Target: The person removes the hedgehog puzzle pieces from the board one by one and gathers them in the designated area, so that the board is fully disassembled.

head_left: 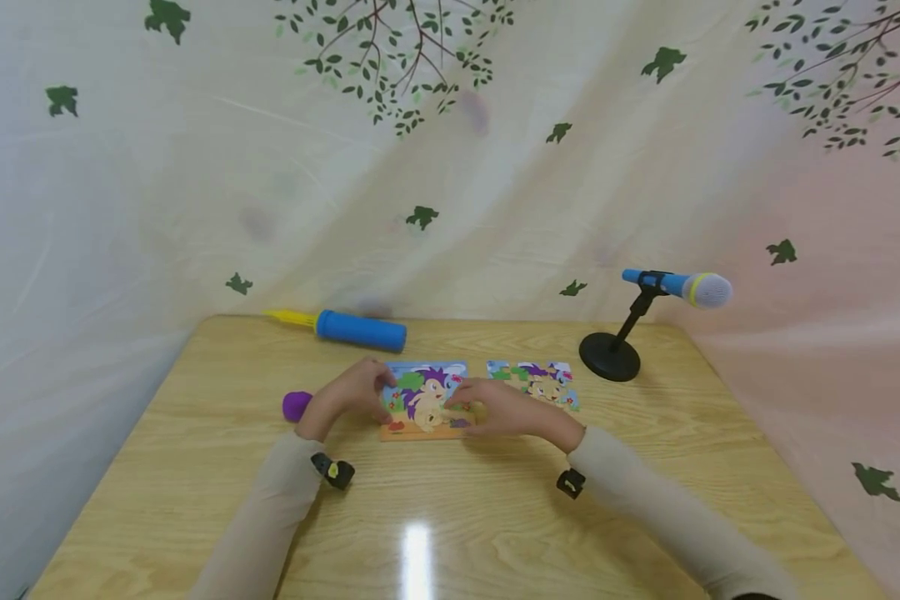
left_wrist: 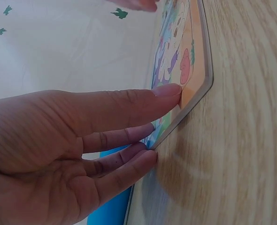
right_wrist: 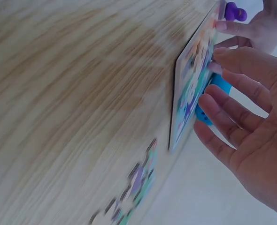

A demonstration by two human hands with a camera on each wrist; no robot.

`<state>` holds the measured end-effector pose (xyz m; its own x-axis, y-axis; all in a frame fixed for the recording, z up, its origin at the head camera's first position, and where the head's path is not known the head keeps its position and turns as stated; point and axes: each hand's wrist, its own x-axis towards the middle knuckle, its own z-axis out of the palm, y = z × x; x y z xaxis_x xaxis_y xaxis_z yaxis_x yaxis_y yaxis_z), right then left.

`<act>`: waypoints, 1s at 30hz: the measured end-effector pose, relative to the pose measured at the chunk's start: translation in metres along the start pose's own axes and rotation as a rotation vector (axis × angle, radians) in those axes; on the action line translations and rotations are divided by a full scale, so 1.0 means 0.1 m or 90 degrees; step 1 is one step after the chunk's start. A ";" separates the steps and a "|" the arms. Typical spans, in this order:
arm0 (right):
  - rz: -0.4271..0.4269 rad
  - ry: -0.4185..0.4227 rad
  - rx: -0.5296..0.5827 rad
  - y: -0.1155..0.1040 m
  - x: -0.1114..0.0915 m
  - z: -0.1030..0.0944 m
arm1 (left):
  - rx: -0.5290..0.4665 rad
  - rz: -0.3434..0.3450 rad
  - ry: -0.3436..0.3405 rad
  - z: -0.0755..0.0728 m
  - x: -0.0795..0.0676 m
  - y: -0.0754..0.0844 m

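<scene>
A picture puzzle board [head_left: 425, 398] showing a purple-haired cartoon animal lies on the table between both hands. My left hand [head_left: 354, 390] is at its left side; in the left wrist view the thumb [left_wrist: 166, 90] rests on the board's face near the corner, with the other fingertips along the edge. Over the board's right part hovers my right hand [head_left: 506, 408], its fingers [right_wrist: 216, 110] spread and loosely bent, holding nothing. Close to the right of the board lies a group of joined jigsaw pieces [head_left: 546, 385] with an uneven outline, partly behind the right hand.
A blue pump [head_left: 362, 331] with a yellow nozzle lies at the table's back edge. A blue toy microphone [head_left: 675, 286] on a black round stand [head_left: 610, 357] stands at the back right. Beside the left wrist sits a small purple object [head_left: 296, 406]. A leaf-patterned curtain [head_left: 495, 208] hangs behind.
</scene>
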<state>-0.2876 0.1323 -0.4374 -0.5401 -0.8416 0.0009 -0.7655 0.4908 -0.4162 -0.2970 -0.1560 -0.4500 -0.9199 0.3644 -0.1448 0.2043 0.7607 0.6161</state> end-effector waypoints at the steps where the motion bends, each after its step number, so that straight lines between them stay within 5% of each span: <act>1: 0.005 -0.002 -0.002 -0.01 0.04 0.01 | 0.000 0.003 0.001 0.00 0.00 0.00; 13: 0.009 -0.024 -0.004 -0.08 0.34 0.14 | -0.002 0.017 -0.003 -0.01 -0.01 0.03; 30: 0.005 -0.043 0.010 -0.12 0.42 0.15 | 0.002 0.019 0.010 -0.01 0.00 0.04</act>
<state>-0.2958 0.0873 -0.4463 -0.5208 -0.8513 -0.0641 -0.7556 0.4946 -0.4295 -0.2969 -0.1535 -0.4468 -0.9184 0.3786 -0.1147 0.2329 0.7518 0.6169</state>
